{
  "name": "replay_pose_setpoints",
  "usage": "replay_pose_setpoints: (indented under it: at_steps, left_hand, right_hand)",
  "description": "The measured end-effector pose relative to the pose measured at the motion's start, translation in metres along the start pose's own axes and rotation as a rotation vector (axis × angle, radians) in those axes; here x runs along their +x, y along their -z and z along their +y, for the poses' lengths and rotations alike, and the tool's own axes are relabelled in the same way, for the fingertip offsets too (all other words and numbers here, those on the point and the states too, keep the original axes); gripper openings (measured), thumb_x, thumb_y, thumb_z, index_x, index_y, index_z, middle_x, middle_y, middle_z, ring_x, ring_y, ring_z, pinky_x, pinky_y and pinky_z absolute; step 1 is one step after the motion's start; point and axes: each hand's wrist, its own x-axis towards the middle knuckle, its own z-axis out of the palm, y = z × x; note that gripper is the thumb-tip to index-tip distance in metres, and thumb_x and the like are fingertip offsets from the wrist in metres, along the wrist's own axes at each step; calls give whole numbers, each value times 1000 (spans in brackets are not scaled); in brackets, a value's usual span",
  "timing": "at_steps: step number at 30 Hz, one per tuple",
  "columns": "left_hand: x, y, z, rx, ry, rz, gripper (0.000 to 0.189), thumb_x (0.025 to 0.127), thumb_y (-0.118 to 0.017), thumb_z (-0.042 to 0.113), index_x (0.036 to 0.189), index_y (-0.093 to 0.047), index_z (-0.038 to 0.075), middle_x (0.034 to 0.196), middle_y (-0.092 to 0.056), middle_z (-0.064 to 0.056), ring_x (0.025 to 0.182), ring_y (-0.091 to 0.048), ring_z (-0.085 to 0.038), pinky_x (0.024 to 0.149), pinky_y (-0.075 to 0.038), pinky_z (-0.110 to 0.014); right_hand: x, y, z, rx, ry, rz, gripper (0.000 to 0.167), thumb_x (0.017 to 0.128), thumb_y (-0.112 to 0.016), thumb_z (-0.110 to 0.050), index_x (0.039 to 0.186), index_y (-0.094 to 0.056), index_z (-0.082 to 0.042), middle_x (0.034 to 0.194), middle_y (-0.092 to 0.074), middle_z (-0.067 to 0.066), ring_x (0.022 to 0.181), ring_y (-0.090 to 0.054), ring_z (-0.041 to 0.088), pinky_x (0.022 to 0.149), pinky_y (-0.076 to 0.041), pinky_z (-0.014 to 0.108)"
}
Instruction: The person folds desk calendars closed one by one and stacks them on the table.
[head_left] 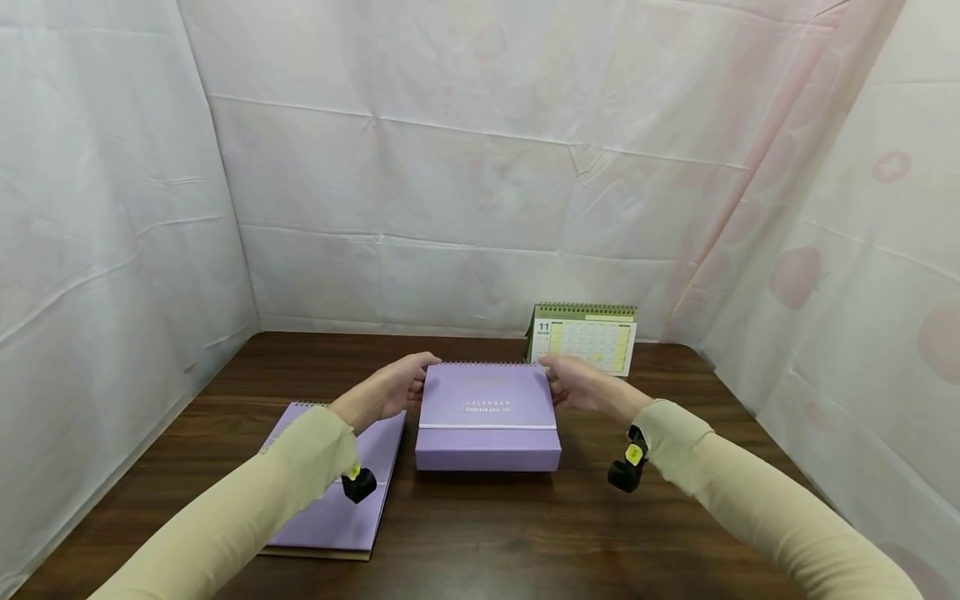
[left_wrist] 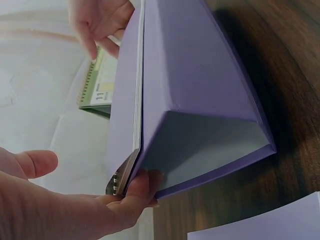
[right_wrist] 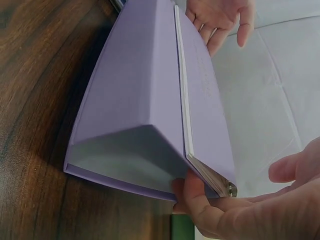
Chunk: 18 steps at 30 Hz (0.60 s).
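Note:
A purple desk calendar [head_left: 486,408] with a wire-bound top and white "CALENDAR" lettering stands between both hands at mid-table. Its folded base is hollow, a grey inside showing at the open ends. My left hand [head_left: 393,386] holds its left side near the spiral; in the left wrist view the fingers [left_wrist: 138,192] curl in at the side, the thumb apart. Opposite, my right hand [head_left: 576,383] holds the right side the same way, its fingers [right_wrist: 197,202] bent round the edge below the pages and its thumb free.
Another purple spiral-bound calendar [head_left: 330,517] lies flat at the left, partly under the left forearm. A green desk calendar [head_left: 588,333] showing 11 stands behind the right hand. Pale curtains [head_left: 465,183] surround the dark wooden table [head_left: 525,542].

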Motion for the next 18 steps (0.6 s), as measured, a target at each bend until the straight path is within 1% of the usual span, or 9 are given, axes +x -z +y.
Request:
replay_pose_setpoints:
  at_steps: [3, 5, 6, 7, 8, 10, 14, 16, 18]
  left_hand:
    - [4, -2, -2, -8, 16, 14, 80, 97, -44, 35, 150, -7, -12, 74, -20, -1, 89, -39, -19, 90, -36, -33]
    - [6, -4, -4, -6, 19, 23, 79, 97, -44, 35, 150, -6, -12, 85, -39, -9, 102, -44, -23, 99, -38, -36]
    - [7, -5, -5, -4, 20, 27, 79, 97, -44, 34, 150, -6, -12, 99, -45, -15, 111, -44, -25, 104, -37, -38]
    - [8, -6, -6, -9, 24, 35, 79, 97, -44, 34, 150, -7, -11, 116, -45, -21, 119, -43, -27, 109, -36, -40]
    - [9, -7, -7, -12, 28, 44, 78, 97, -45, 33, 150, -8, -10, 131, -41, -24, 124, -42, -28, 112, -34, -42]
    - [10, -9, -9, -2, 30, 57, 75, 97, -45, 31, 151, -10, -8, 152, -23, -26, 132, -37, -31, 116, -30, -45]
    - [14, -11, -13, 21, 36, 85, 72, 97, -48, 30, 151, -15, -4, 155, -21, -26, 139, -33, -34, 117, -29, -46]
    - [14, -12, -15, 40, 31, 94, 72, 97, -49, 30, 152, -16, -4, 156, -18, -28, 143, -28, -37, 117, -29, -48]
    - [16, -13, -16, 43, 32, 104, 73, 96, -50, 30, 152, -17, -3, 156, -17, -29, 145, -25, -38, 117, -29, -48]
  right_hand:
    - [4, 0, 3, 0, -7, -4, 51, 104, -31, -31, 134, -37, 10, 113, -58, 24, 97, -58, 29, 104, -43, 49]
    - [7, 0, 5, -1, -12, -1, 52, 104, -32, -31, 136, -37, 10, 115, -58, 25, 99, -58, 29, 104, -43, 50]
    - [8, 0, 6, 0, -14, 1, 52, 104, -32, -30, 137, -37, 10, 115, -58, 24, 98, -58, 29, 103, -43, 49]
    - [10, 1, 8, 6, -19, 3, 51, 104, -33, -30, 136, -37, 9, 113, -58, 23, 97, -58, 28, 102, -44, 49]
    - [11, 1, 9, 11, -22, 3, 50, 104, -33, -30, 136, -38, 9, 110, -59, 21, 95, -58, 27, 99, -45, 48]
    - [14, 1, 12, 10, -27, 0, 46, 104, -34, -28, 131, -42, 7, 100, -60, 16, 90, -58, 24, 93, -47, 45]
    - [19, 1, 17, 9, -27, -6, 31, 103, -36, -26, 108, -49, 1, 79, -57, 6, 77, -56, 19, 80, -49, 39]
    - [21, 1, 19, 2, -24, -4, 27, 103, -36, -26, 98, -48, -2, 76, -55, 5, 76, -55, 18, 77, -49, 37]
    - [23, 1, 20, -2, -23, 2, 27, 103, -37, -26, 94, -48, -3, 78, -53, 5, 77, -55, 19, 78, -49, 37]
